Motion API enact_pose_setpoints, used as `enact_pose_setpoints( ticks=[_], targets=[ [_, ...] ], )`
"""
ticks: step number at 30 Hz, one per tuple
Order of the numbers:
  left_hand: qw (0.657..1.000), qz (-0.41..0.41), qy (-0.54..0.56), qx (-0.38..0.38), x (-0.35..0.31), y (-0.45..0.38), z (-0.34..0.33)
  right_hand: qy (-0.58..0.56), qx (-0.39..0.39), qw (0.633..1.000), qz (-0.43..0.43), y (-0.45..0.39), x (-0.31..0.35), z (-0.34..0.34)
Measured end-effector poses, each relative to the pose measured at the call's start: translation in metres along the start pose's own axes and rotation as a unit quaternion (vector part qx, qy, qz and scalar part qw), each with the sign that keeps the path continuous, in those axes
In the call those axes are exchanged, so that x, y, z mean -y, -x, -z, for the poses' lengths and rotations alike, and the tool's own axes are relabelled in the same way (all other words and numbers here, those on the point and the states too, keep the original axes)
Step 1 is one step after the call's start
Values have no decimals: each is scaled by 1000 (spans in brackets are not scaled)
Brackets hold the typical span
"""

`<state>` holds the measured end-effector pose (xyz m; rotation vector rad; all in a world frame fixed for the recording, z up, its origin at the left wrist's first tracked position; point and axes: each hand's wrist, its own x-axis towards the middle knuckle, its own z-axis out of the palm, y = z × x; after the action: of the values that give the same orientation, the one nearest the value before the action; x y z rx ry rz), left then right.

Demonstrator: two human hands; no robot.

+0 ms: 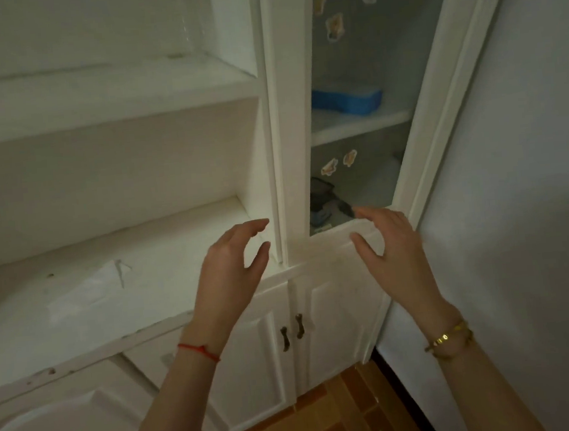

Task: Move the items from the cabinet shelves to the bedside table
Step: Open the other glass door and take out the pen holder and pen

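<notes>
A white cabinet fills the view, with open shelves on the left and a glass door on the right. Behind the glass, a blue box lies on the upper shelf and dark items sit on the lower one. A clear bottle stands on the top open shelf. A white sheet of paper lies on the lowest open shelf. My left hand hovers open at the shelf's right end. My right hand is open, fingers near the glass door's bottom rail. Both hold nothing.
Below the shelves are white cupboard doors with two dark handles. A white wall stands close on the right. Orange-brown floor tiles show at the bottom. Stickers are stuck on the glass.
</notes>
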<state>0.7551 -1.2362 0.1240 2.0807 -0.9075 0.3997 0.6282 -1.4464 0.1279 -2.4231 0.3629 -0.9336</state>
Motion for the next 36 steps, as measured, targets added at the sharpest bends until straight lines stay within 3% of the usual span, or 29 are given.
enact_pose_setpoints(
  ticks=[10, 15, 20, 26, 31, 36],
  targets=[
    [987, -91, 26, -131, -49, -141, 33, -32, -122, 979, 160, -179, 77, 61],
    [984, -91, 32, -148, -61, -175, 33, -63, -173, 964, 190, -234, 109, 75],
    [983, -85, 44, -159, -62, -181, 23, -81, -177, 957, 216, -263, 133, 69],
    [985, -82, 52, -145, -64, -183, 19, -142, -213, 946, 198, -273, 144, 60],
    [985, -85, 63, -133, -64, -183, 22, -218, -175, 945, 168, -276, 149, 61],
    [988, -78, 66, -120, -61, -181, 22, -216, -155, 952, 151, -276, 152, 62]
  ],
)
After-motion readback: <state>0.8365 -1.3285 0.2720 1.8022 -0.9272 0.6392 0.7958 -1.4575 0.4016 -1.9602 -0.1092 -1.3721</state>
